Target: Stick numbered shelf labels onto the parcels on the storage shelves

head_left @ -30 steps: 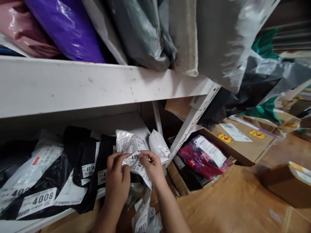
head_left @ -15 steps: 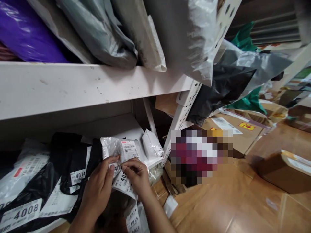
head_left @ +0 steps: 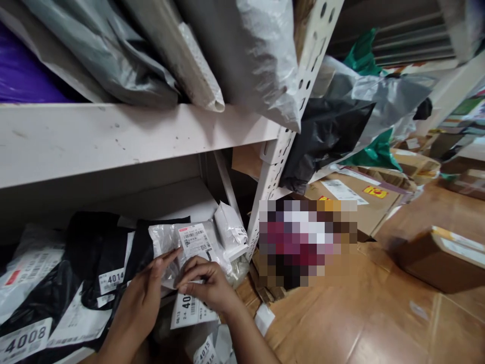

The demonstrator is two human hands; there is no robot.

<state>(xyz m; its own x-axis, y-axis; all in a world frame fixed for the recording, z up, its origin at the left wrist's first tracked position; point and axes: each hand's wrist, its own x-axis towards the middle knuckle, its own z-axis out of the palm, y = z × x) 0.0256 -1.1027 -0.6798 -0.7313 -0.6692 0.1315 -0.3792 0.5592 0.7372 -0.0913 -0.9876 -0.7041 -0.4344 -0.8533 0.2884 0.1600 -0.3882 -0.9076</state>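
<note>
My left hand (head_left: 142, 290) has its fingers stretched out, the tips on or close by a clear and grey plastic parcel (head_left: 166, 242) near the lower shelf's right end. That parcel carries a printed shipping label (head_left: 193, 238). My right hand (head_left: 208, 283) is closed, thumb against fingers, at the parcel's front edge. From it hangs a strip of white number labels (head_left: 193, 311), partly hidden by the hand. Further down, more numbered labels (head_left: 205, 350) show, one reading 4015. Left of my left hand lies a black parcel (head_left: 91, 253) with a 4014 label.
An upper shelf beam (head_left: 132, 134) runs above my hands, with grey bags (head_left: 261, 55) overhanging it. A perforated post (head_left: 265, 202) stands to the right. A small white packet (head_left: 229, 225) sits at the shelf end. Cardboard boxes (head_left: 443, 260) stand on the wooden floor.
The view has swung slightly right. The small label held between both hands is no longer visible there. My left fingers have straightened, and my right hand has shifted slightly lower.
</note>
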